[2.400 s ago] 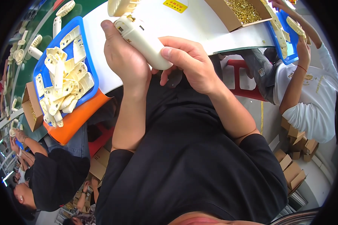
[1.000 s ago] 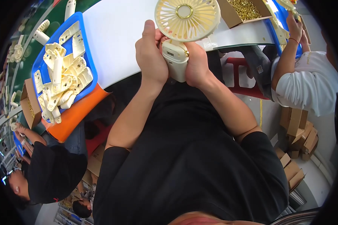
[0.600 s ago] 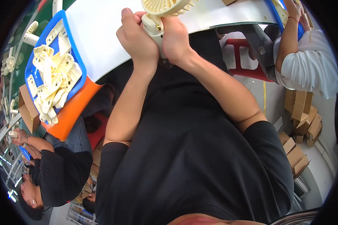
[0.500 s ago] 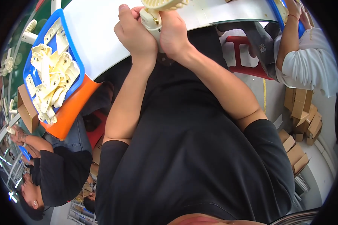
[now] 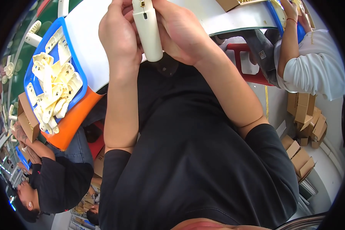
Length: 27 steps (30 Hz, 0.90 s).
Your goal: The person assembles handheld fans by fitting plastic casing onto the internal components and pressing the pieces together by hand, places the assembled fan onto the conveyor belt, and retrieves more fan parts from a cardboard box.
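Both my hands grip a cream plastic fan handle (image 5: pixel 148 32) at the top of the head view, close to my chest. My left hand (image 5: pixel 117 36) wraps its left side and my right hand (image 5: pixel 179 32) covers its right side. The handle points down with a small dark slot near its upper end. The fan's round head is cut off by the top edge of the picture. Behind my hands lies the white table (image 5: pixel 90 42).
A blue tray (image 5: pixel 67 61) of several cream plastic parts rests on an orange tray (image 5: pixel 71 122) at my left. A person in black sits lower left. Another person in a white sleeve (image 5: pixel 310 73) works at the right, beside a red stool (image 5: pixel 245 57) and stacked cardboard boxes (image 5: pixel 304 130).
My hands turned the fan from lying flat to upright, then raised it toward my face. Its round grille has gone out of the top of the picture.
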Each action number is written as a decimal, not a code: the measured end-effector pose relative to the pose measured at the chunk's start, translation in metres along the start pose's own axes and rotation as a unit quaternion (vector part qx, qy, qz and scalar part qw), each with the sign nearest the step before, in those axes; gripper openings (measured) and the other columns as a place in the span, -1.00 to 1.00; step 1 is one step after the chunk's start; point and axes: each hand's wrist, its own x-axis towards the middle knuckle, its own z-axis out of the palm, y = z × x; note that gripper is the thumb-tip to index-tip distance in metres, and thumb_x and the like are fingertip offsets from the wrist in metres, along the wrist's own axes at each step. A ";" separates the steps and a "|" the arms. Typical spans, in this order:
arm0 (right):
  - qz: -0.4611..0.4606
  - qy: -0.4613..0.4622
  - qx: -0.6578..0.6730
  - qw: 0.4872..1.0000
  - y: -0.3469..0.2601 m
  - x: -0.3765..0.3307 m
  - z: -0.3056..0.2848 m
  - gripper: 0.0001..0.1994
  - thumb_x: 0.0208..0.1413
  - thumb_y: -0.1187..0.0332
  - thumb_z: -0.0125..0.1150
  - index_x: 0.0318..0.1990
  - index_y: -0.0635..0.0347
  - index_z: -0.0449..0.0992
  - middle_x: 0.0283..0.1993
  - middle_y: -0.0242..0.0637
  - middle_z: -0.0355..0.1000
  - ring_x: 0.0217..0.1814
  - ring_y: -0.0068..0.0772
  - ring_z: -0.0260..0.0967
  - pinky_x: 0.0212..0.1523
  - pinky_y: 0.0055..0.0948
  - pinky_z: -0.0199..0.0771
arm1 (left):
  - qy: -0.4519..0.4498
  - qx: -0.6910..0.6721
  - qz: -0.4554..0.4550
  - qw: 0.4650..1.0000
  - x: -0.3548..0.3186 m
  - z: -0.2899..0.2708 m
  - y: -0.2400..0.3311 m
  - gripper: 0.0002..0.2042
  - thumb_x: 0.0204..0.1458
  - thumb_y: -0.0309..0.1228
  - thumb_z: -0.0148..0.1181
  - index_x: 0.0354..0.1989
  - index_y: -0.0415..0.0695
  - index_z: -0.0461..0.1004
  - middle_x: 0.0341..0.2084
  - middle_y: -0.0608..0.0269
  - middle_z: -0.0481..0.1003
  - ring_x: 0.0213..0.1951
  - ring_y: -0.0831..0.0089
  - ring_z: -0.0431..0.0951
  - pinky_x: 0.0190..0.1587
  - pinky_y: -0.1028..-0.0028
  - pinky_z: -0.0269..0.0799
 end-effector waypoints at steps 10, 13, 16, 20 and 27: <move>-0.003 0.069 -0.135 0.988 -0.008 -0.013 -0.007 -0.57 0.45 0.17 -0.22 0.01 0.32 0.52 -0.26 -0.23 0.53 -0.20 -0.51 0.48 -0.18 -0.46 0.53 | 0.068 0.189 -0.056 0.978 -0.003 -0.006 -0.004 -0.58 0.41 -0.07 -0.14 -0.31 -0.13 0.48 -0.60 0.39 0.47 -0.71 0.71 0.35 -0.79 0.66 0.08; -0.007 0.110 -0.137 0.984 -0.007 -0.010 -0.007 -0.56 0.47 0.14 -0.23 0.01 0.33 0.51 -0.29 -0.20 0.52 -0.24 -0.50 0.48 -0.22 -0.46 0.52 | 0.048 0.215 -0.083 0.972 -0.003 -0.012 -0.010 -0.50 0.44 -0.09 -0.24 -0.15 -0.30 0.51 -0.55 0.28 0.48 -0.50 0.51 0.43 -0.29 0.48 0.40; -0.102 0.155 -0.176 0.967 0.003 -0.005 -0.008 -0.60 0.43 0.21 -0.19 -0.11 0.36 0.52 -0.34 -0.12 0.53 -0.36 -0.28 0.52 -0.31 -0.27 0.54 | 0.052 0.186 -0.010 0.981 -0.001 -0.010 -0.025 -0.53 0.45 -0.12 -0.25 -0.15 -0.27 0.52 -0.42 0.23 0.51 -0.37 0.47 0.47 -0.20 0.46 0.40; -0.211 0.114 -0.378 0.894 0.006 -0.006 -0.034 -0.61 0.41 0.24 -0.20 -0.16 0.39 0.51 -0.36 0.02 0.51 -0.30 -0.12 0.52 -0.20 -0.16 0.48 | 0.042 0.282 0.090 0.954 -0.002 -0.004 -0.039 -0.58 0.44 -0.18 -0.25 -0.12 -0.23 0.52 -0.26 0.17 0.52 -0.17 0.41 0.49 -0.05 0.42 0.40; -0.182 0.081 -0.324 0.925 0.001 -0.011 -0.023 -0.61 0.40 0.24 -0.23 -0.23 0.34 0.51 -0.36 -0.22 0.49 -0.27 -0.41 0.42 -0.17 -0.34 0.44 | 0.105 0.289 0.127 0.943 -0.015 -0.012 -0.056 -0.65 0.42 -0.24 -0.24 0.06 -0.22 0.42 -0.10 0.15 0.46 -0.07 0.35 0.48 0.02 0.38 0.41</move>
